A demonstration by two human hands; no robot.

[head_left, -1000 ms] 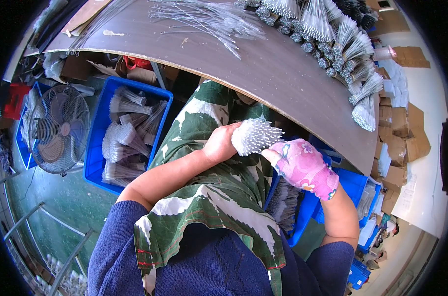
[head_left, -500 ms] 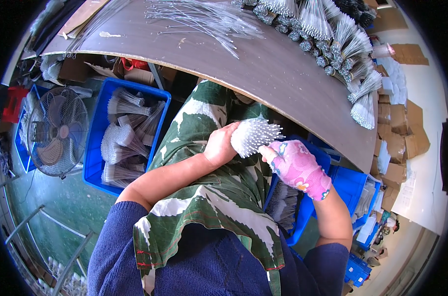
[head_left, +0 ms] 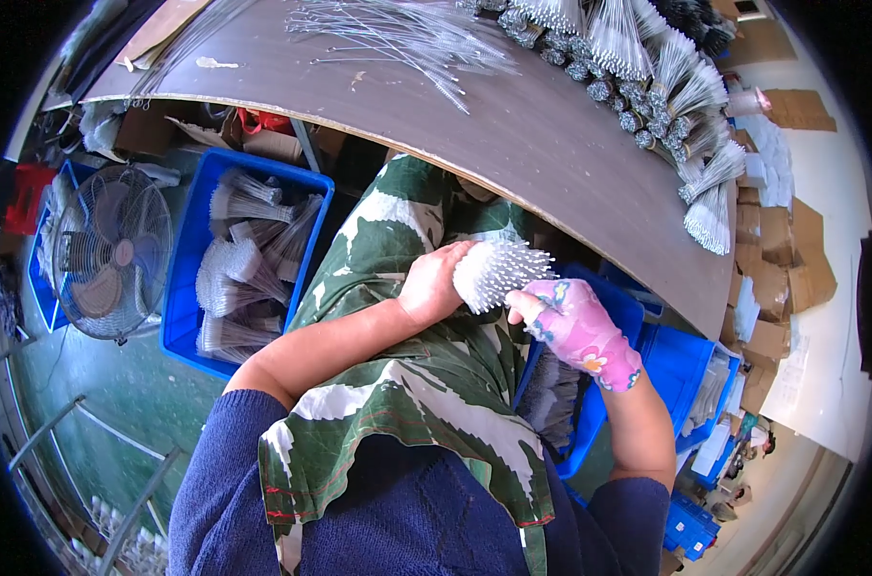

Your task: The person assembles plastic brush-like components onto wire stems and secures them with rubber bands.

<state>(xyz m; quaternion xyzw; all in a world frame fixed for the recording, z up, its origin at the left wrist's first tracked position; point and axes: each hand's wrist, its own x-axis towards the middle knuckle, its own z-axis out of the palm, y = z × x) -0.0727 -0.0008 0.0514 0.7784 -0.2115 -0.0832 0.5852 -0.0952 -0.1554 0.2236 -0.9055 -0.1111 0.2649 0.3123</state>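
Observation:
My left hand (head_left: 436,285) is closed round a bundle of thin wire brushes (head_left: 498,276) above my lap. The bundle's many white tips fan out toward the right. My right hand (head_left: 580,326), in a pink flowered fingerless covering, is beside those tips with thumb and fingers pinched together at the bundle's lower right edge. Anything between these fingertips is too small or hidden to make out. Under both hands lies a green and white camouflage apron (head_left: 388,226).
Ahead is a grey-brown table (head_left: 590,163) with loose wire brushes (head_left: 412,43) and, far right, stacked brush bundles (head_left: 638,77). A blue bin (head_left: 174,317) of bundles and a fan (head_left: 119,254) stand left. More blue bins (head_left: 662,360) are at right, near cardboard boxes (head_left: 767,259).
The bundle and my left hand have shifted slightly right and down. My right hand stays pinched at the tips, its wrist tilted a little, its forearm slightly farther left.

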